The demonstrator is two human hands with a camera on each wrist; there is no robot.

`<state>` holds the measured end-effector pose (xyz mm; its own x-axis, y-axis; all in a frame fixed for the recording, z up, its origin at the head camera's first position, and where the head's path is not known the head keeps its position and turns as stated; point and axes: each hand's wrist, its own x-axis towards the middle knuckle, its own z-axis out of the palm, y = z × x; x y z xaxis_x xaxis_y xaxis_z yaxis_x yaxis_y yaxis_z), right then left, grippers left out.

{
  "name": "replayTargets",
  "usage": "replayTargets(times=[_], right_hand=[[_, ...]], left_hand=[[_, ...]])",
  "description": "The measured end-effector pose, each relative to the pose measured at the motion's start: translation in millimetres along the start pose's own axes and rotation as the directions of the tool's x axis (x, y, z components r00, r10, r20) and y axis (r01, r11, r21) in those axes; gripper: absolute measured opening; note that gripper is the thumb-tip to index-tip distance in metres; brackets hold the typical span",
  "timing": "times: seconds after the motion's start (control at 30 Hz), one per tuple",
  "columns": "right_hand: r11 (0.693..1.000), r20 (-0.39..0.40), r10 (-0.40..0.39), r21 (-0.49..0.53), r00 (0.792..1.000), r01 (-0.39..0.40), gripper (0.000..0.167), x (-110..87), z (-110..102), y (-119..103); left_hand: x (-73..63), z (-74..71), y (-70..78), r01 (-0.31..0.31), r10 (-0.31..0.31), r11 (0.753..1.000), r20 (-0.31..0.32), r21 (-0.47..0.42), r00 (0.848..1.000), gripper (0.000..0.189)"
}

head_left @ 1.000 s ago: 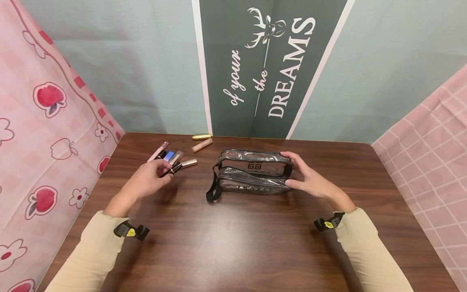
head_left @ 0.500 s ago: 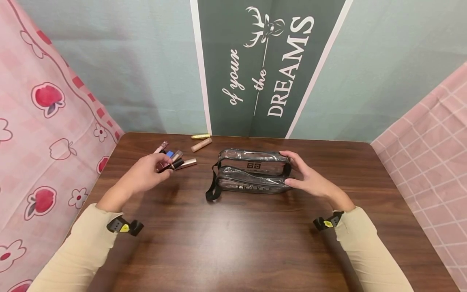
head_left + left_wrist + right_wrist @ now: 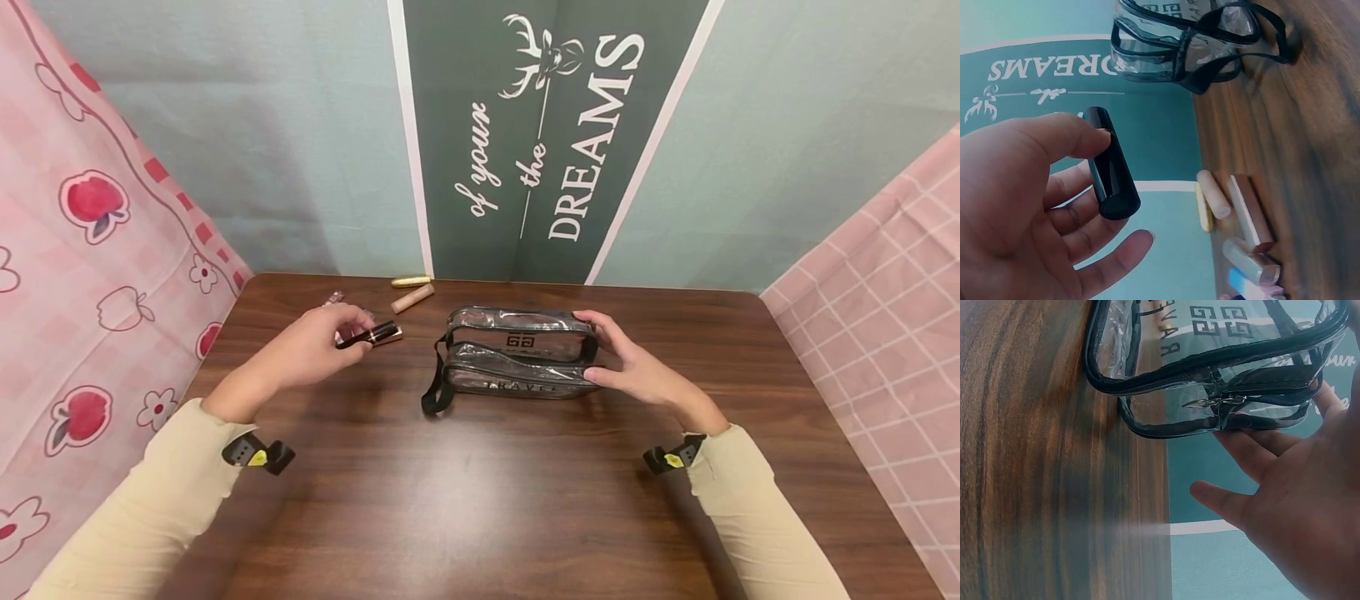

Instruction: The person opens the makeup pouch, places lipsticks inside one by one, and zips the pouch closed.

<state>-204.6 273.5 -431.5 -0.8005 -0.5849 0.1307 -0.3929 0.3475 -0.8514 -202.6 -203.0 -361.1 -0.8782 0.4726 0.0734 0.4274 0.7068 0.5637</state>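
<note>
Thumb and fingers of my left hand pinch a glossy black lipstick tube, held up off the table left of the bag; in the head view the lipstick's gold band shows. The clear travel bag with black trim stands mid-table, its black strap hanging at the left end. My right hand grips the bag's right end, thumb at the front and fingertips at the back edge. A zipper pull shows there in the right wrist view.
Behind the left hand lie a gold tube, a beige tube, a rose-gold box-shaped tube, a clear-topped tube and a blue item. A fabric backdrop rises at the table's back edge.
The left hand has lifted the black lipstick from the cluster of cosmetics and carried it a little to the right, toward the bag. The right hand stays at the bag.
</note>
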Motion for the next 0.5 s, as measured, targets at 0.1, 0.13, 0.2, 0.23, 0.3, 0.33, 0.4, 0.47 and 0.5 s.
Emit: replayTargets(times=[0.1,0.13,0.2,0.23,0.3,0.33,0.4,0.47,0.5], right_hand=[[1.000,0.001,0.003,-0.011,1.000,-0.003,0.081,0.5,-1,0],[1.000,0.000,0.008,-0.016,1.000,-0.008,0.081,0.5,-1,0],[1.000,0.001,0.017,-0.023,1.000,-0.017,0.082,0.5,-1,-1],[1.000,0.003,0.019,-0.024,1.000,-0.019,0.082,0.6,-1,-1],[0.999,0.006,0.023,-0.028,1.000,-0.023,0.082,0.9,-1,-2],[0.999,0.008,0.024,-0.028,1.000,-0.024,0.082,0.9,-1,-3],[0.999,0.009,0.023,-0.027,1.000,-0.023,0.082,1.0,0,-3],[0.999,0.006,0.018,-0.028,1.000,-0.018,0.081,0.9,0,-2],[0.999,0.005,0.019,-0.027,1.000,-0.019,0.081,0.7,0,-2]], left_hand=[[3.2,-3.5,5.7,-0.020,0.020,1.000,0.007,-0.005,1.000,0.013],[4.4,-4.5,7.4,-0.025,0.025,1.000,0.009,-0.008,1.000,0.013],[6.3,-6.5,10.8,-0.036,0.036,0.999,0.013,-0.011,0.999,0.013],[7.2,-7.5,12.4,-0.040,0.040,0.999,0.015,-0.011,0.999,0.014],[9.4,-9.2,15.5,-0.048,0.049,0.999,0.024,-0.017,0.999,0.014],[10.5,-10.0,17.2,-0.054,0.055,0.998,0.028,-0.016,0.998,0.014],[13.7,-11.1,20.9,-0.071,0.071,0.997,0.038,-0.013,0.997,0.014],[17.5,-12.0,24.5,-0.086,0.086,0.996,0.047,-0.007,0.995,0.015],[19.5,-12.2,26.4,-0.092,0.092,0.996,0.051,-0.002,0.994,0.015]])
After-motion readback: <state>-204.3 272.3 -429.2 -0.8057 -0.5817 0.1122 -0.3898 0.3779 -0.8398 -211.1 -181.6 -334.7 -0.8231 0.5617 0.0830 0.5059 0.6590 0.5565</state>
